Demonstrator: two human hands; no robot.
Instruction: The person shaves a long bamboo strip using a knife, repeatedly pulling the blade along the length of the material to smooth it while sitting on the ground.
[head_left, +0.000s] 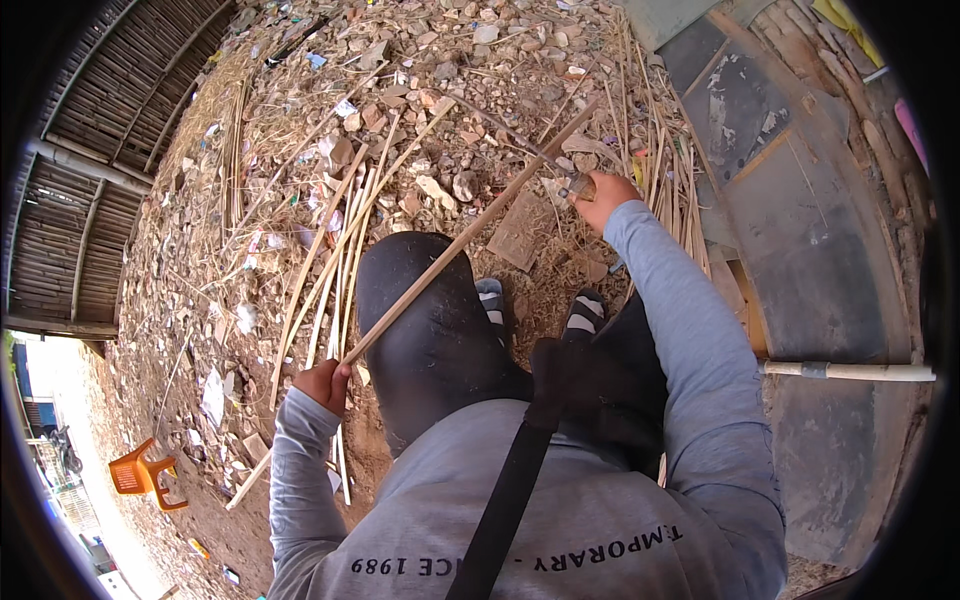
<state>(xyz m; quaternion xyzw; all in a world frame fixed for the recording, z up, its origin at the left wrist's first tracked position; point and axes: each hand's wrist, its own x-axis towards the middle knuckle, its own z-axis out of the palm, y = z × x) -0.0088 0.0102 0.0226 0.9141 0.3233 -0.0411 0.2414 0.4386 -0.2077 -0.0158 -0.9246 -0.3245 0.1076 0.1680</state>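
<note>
1. Bamboo strip (455,245) is seen in the head view as one long, thin, pale length running on a diagonal, from low at the person's left, over the raised dark-trousered knee (425,320), to high at the right among the rubble.

2. Its near end is held by the left hand (325,385), whose grip is pressed closed around it just beside the left thigh; the strip leads away from this grip upward and rightward.

3. The right hand (603,195) is seen further out, its grip closed on the handle of a knife (560,175); the thin blade appears to point up and leftward, though its edge is too small to be made out.

4. The knife is met by the strip close beside the right hand, so the long axis of the strip is spanned between the two hands, with the far tip carried on past the right hand.

5. The left hand is nearer the body and the butt end; the right hand is nearer the working point.

6. More cut bamboo strips (340,250) are seen lying loose on the stony ground (420,90) to the left of the knee, and others to the right of the right arm.

7. An orange plastic chair (140,475) is seen well apart at lower left.
</note>
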